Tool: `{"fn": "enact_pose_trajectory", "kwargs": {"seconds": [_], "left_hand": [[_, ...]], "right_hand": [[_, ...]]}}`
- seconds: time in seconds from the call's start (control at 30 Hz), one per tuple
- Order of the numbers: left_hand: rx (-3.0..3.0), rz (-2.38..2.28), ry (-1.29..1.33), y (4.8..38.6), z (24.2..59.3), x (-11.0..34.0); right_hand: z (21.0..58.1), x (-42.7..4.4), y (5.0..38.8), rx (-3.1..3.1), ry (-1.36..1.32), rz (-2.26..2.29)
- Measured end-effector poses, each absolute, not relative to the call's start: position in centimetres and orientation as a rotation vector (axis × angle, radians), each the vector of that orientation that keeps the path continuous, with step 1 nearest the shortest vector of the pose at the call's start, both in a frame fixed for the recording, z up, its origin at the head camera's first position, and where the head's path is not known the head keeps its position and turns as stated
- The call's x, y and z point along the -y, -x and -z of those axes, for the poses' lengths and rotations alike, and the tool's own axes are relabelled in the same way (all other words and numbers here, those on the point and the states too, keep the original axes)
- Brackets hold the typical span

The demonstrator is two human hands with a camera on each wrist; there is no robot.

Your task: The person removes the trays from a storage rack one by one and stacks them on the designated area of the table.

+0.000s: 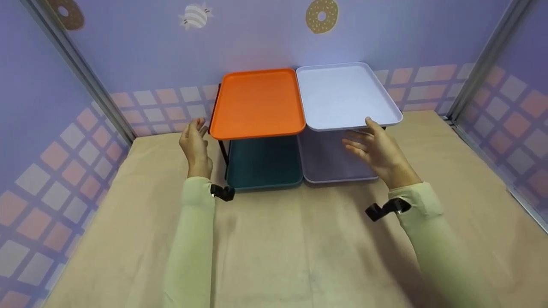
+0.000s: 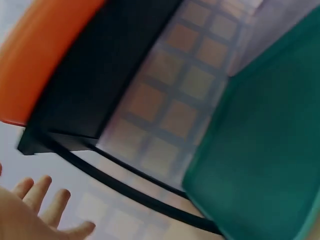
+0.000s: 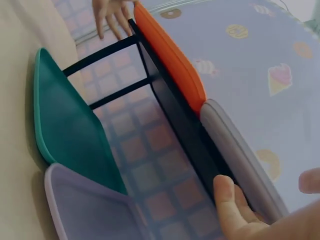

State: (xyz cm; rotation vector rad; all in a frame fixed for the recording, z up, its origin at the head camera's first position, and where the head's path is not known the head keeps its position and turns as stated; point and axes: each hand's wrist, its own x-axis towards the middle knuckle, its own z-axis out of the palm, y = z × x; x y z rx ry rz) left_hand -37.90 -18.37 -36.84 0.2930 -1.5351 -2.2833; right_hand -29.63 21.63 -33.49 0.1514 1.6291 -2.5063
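Observation:
An orange tray [image 1: 258,102] and a white tray [image 1: 347,95] lie side by side on top of a black rack [image 2: 100,70]. Beneath them are a green tray [image 1: 265,162] and a light purple tray [image 1: 336,156]. My left hand [image 1: 195,147] is beside the orange tray's left edge, fingers loosely bent, holding nothing; the left wrist view shows it apart from the rack. At the white tray's front right corner is my right hand [image 1: 381,155], thumb by the rim and fingers spread below it; whether it touches the tray I cannot tell.
A beige cloth-covered table [image 1: 265,248] lies under the rack. Behind stands a purple wall [image 1: 257,38] with tile and sweets patterns, and side panels [image 1: 43,128] with metal posts rise at left and right. The rack stands close to the back wall.

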Motion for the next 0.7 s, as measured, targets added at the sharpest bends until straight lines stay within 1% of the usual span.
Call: {"fn": "enact_pose_trajectory", "kwargs": {"seconds": [0.2,0.33,0.57,0.7], "left_hand": [[1.594,2.331,-0.173,38.5,38.2,17.5],[1.642,2.298,-0.087,38.6,38.4,17.2],[1.686,2.259,0.023,39.0,39.0,16.7],[1.717,2.249,0.041,39.3,39.8,16.8]], "right_hand": [[33.8,-20.6,31.0,-1.445,-0.170,2.702],[33.8,-20.0,31.5,-1.382,-0.159,2.807],[34.0,-19.3,31.8,-1.390,-0.200,2.927],[34.2,-18.8,31.8,-1.384,-0.236,2.973]]}}
